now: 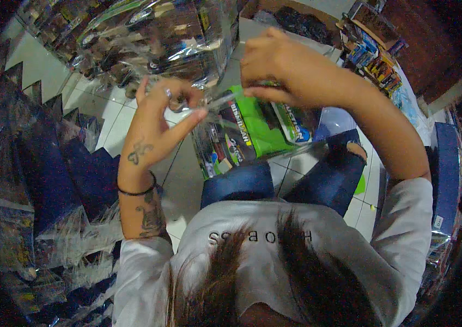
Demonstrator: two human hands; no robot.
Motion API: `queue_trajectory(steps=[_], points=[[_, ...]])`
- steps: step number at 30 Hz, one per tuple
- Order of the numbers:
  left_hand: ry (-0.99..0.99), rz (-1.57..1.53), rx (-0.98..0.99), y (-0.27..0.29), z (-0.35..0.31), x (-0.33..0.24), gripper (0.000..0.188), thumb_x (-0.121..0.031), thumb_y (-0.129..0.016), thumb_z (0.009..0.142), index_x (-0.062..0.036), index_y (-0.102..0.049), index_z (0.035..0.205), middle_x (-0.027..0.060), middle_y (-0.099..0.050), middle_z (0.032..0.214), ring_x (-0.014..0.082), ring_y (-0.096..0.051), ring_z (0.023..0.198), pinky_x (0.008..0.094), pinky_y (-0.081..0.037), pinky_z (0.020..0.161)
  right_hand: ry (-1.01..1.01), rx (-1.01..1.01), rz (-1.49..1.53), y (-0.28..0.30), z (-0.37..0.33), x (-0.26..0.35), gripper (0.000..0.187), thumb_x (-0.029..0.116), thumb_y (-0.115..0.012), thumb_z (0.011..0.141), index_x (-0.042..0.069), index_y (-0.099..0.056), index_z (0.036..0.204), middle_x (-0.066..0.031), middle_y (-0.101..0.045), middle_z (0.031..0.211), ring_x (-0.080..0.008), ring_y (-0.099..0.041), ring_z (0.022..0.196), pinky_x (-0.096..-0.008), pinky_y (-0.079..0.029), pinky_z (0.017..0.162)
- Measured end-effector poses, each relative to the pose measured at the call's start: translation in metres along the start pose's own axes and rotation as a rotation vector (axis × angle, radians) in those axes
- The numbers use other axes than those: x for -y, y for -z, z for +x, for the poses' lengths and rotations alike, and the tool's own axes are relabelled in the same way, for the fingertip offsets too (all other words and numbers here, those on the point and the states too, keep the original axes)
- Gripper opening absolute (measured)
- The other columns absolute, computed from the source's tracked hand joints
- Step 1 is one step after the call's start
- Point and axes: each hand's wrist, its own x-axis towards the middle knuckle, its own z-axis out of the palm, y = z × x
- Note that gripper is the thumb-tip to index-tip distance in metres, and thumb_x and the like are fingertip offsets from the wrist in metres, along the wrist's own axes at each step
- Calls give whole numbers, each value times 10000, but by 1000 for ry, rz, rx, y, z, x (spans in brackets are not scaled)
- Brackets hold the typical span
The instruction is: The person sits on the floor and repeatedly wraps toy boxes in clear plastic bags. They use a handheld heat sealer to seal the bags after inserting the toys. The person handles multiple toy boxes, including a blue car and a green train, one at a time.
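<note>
A black and green package [261, 128] in clear plastic rests tilted on and beyond my knees. Above its far left edge, a narrow strip of clear plastic [223, 101] stretches between my hands. My left hand [160, 114] pinches the strip's left end between thumb and fingers, beside the package's upper left corner. Farther up and to the right, my right hand [288, 71] is closed with its thumb against the curled fingers, at the strip's other end. The right fingertips are partly hidden. Whether the strip is tape or the wrapping's edge I cannot tell.
Plastic-wrapped goods [160, 41] stand at the far left. Dark blue pointed panels [51, 163] under film line the left side. An open carton [266, 30] holds black material at the back. Colourful small boxes [375, 68] sit at the far right, with a blue box [445, 174] nearer.
</note>
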Motion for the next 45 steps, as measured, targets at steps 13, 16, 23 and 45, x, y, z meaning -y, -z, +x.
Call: queue_trajectory(steps=[13, 16, 23, 45], points=[[72, -732, 310, -34, 35, 2, 239, -296, -608, 899, -64, -662, 909, -21, -597, 854, 67, -514, 739, 197, -387, 720, 108, -170, -378, 2, -6, 11, 207, 239, -703, 755, 88, -614, 866, -34, -583, 865, -247, -547, 948, -447, -374, 948], [50, -593, 335, -34, 33, -2, 221, -297, -587, 916, -89, -665, 911, 17, -616, 853, 122, -550, 791, 329, -370, 861, 150, -118, -473, -5, -10, 12, 196, 226, -698, 741, 98, -613, 863, -20, -587, 883, -236, -550, 954, -453, -379, 960], [-296, 163, -135, -37, 9, -21, 127, -246, -677, 825, -131, -689, 878, 67, -665, 892, 234, -584, 1016, 625, -84, 1055, -21, 18, -184, 8, -14, 3, 172, 194, -701, 768, 76, -616, 860, -47, -596, 917, -250, -540, 968, -429, -382, 941], [-325, 132, -138, -36, 1, -9, 177, -241, -708, 792, -107, -672, 903, 31, -650, 931, 214, -586, 1001, 570, -73, 1081, -6, 16, -79, -4, -4, 8, 132, 173, -697, 763, 77, -625, 818, -48, -609, 873, -245, -536, 953, -424, -368, 929]])
